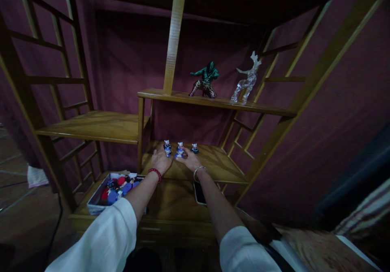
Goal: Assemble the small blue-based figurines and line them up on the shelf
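Note:
On the lower wooden shelf [213, 164], my left hand [161, 161] has its fingers closed at the side of a small purple-and-white figurine [167, 152]. Just to the right, a second purple-and-white figurine [179, 153] is between the thumb and fingers of my right hand [190, 160]. Behind them is a row of small dark figurines with white heads: one on the left [167, 143], one in the middle [180, 145], partly hidden, and one on the right [195, 148]. The undersides of both held figurines are hard to make out.
An open box [94, 207] of red, blue and dark figurines stands low at left. A phone-like dark object [200, 193] lies under my right forearm. The upper shelf [225, 103] bears a green crouching statue [209, 79] and a clear deer [247, 81]. A post [175, 36] rises above.

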### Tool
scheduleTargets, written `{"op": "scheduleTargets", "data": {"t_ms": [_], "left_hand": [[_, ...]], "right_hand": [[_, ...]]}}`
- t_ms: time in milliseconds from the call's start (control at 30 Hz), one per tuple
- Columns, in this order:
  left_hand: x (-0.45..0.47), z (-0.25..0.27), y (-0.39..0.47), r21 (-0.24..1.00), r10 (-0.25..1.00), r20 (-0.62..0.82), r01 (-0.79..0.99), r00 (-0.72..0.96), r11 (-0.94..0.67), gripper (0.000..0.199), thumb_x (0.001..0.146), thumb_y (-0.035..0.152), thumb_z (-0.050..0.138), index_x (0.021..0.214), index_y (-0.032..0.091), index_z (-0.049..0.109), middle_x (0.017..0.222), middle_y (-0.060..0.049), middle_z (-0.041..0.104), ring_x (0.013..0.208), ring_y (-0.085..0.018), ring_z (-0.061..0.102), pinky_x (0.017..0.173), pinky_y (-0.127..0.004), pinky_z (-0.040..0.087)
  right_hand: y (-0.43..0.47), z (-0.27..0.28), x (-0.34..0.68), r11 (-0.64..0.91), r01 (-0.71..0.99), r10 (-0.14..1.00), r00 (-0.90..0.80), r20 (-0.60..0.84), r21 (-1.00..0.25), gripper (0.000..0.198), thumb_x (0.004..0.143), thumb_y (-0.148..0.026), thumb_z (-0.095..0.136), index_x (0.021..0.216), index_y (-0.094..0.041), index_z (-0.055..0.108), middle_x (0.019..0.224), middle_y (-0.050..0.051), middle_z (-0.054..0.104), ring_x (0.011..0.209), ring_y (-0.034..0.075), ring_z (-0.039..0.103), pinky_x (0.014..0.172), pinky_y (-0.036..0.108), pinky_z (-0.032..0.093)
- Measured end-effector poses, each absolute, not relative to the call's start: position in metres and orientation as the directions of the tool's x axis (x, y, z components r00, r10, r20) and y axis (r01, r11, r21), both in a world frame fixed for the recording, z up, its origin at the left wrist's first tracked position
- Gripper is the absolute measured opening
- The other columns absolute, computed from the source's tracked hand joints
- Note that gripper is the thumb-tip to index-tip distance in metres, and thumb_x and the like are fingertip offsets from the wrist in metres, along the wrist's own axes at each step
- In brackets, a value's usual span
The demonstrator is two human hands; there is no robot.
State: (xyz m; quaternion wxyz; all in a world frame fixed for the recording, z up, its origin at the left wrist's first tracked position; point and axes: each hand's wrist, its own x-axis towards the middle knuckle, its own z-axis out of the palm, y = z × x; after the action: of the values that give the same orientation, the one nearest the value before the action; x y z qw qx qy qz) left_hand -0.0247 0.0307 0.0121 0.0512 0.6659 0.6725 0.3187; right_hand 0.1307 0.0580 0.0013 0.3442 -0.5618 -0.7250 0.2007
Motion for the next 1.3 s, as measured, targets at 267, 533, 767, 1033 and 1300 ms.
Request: {"op": "scheduleTargets", "data": {"t_ms": [267,533,767,1033,1300], "left_hand": [[-0.025,0.010,0.030,0.512,0.935,0.341,0.854,-0.100,-0.095,0.063,0.070,0.027,0.050,0.128,0.011,0.031,0.127,-0.012,0.047,0.118,-0.021,0.041,0.100,-0.030,0.025],[-0.035,0.016,0.003,0.555,0.942,0.318,0.827,-0.107,-0.093,0.072,0.067,0.024,0.052,0.131,0.005,0.025,0.125,-0.015,0.048,0.118,-0.022,0.040,0.097,-0.028,0.029],[-0.048,0.012,-0.016,0.541,0.916,0.385,0.832,-0.114,-0.123,0.065,0.070,0.015,0.046,0.131,0.009,0.027,0.121,-0.013,0.052,0.114,-0.021,0.044,0.095,-0.029,0.033],[-0.044,0.008,-0.016,0.518,0.900,0.422,0.844,-0.110,-0.140,0.063,0.070,0.014,0.046,0.130,0.009,0.029,0.120,-0.013,0.052,0.114,-0.021,0.044,0.095,-0.028,0.032],[-0.045,0.003,-0.013,0.477,0.879,0.469,0.862,-0.084,-0.172,0.061,0.069,0.014,0.046,0.128,0.006,0.032,0.115,-0.013,0.055,0.111,-0.021,0.047,0.097,-0.027,0.030]], "right_hand": [[0.061,-0.007,0.132,0.280,0.670,0.950,-0.089,0.300,-0.688,0.058,0.063,-0.036,0.066,0.117,-0.023,0.047,0.102,0.002,0.062,0.095,0.015,0.056,0.086,0.030,0.042],[0.058,-0.001,0.133,0.254,0.694,0.960,-0.098,0.261,-0.674,0.061,0.062,-0.035,0.068,0.118,-0.024,0.047,0.104,0.003,0.061,0.097,0.018,0.057,0.089,0.033,0.040],[0.054,0.007,0.129,0.282,0.702,0.955,-0.140,0.262,-0.654,0.063,0.063,-0.037,0.066,0.121,-0.022,0.046,0.104,0.006,0.061,0.099,0.020,0.056,0.088,0.034,0.041],[0.053,0.007,0.129,0.213,0.806,0.963,-0.076,0.260,-0.552,0.066,0.061,-0.047,0.063,0.120,-0.021,0.048,0.099,0.007,0.059,0.097,0.021,0.055,0.086,0.032,0.041],[0.050,0.009,0.129,0.258,0.789,0.953,-0.111,0.283,-0.558,0.064,0.063,-0.045,0.063,0.119,-0.020,0.048,0.103,0.007,0.058,0.098,0.020,0.054,0.088,0.031,0.039]]}}
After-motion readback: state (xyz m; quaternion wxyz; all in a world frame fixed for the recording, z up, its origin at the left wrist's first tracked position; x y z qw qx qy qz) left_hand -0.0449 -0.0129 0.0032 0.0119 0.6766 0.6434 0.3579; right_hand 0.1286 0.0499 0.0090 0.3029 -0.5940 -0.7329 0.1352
